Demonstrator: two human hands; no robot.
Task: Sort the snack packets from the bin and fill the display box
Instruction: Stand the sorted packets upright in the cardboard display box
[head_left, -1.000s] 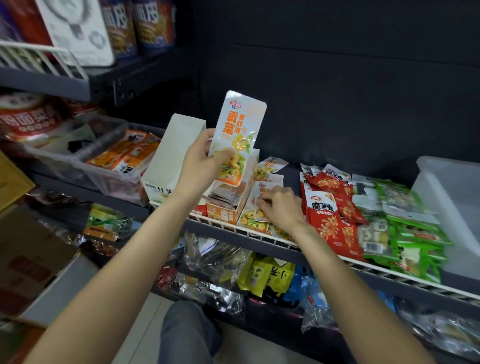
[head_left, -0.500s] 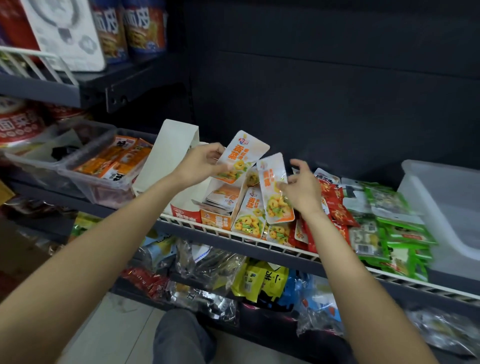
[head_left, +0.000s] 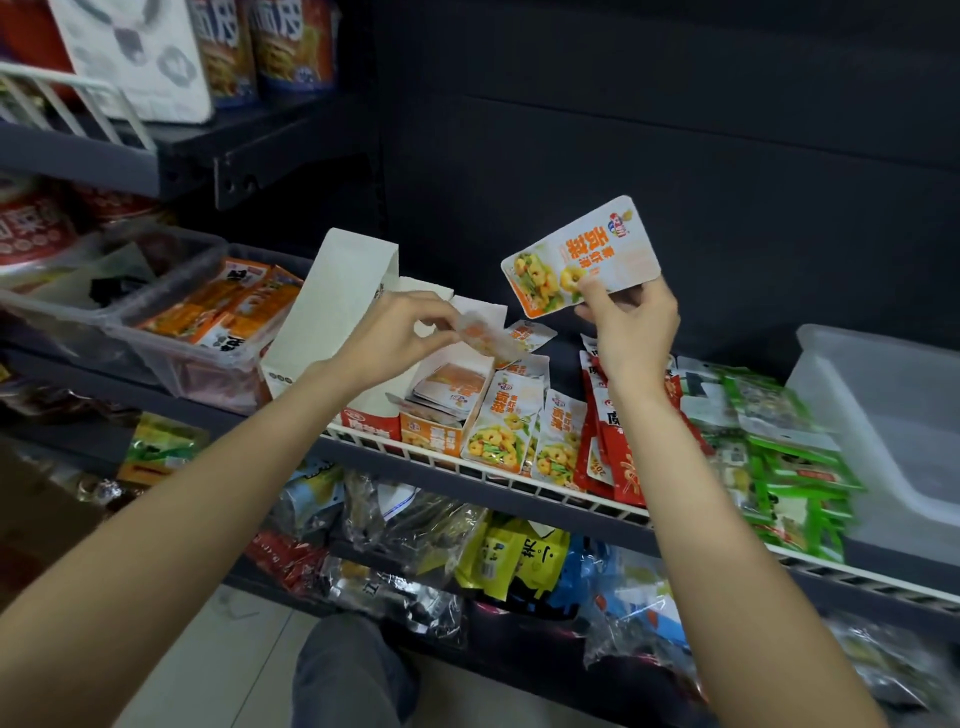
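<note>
Head view: green packets (head_left: 784, 457) beside clear bin (head_left: 883, 415).

Display box (head_left: 441, 415) left of packets (head_left: 561, 441); bin (head_left: 883, 441) perhaps rightmost.

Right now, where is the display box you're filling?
The display box sits on the wire shelf left of centre in the head view, just under the left hand, with loose orange packets leaning on its right side.

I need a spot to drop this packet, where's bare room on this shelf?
Inside the white bin at far right, and the shelf strip behind the packets. Crowded: orange display box, loose orange packets, red packets, green packets.
</note>
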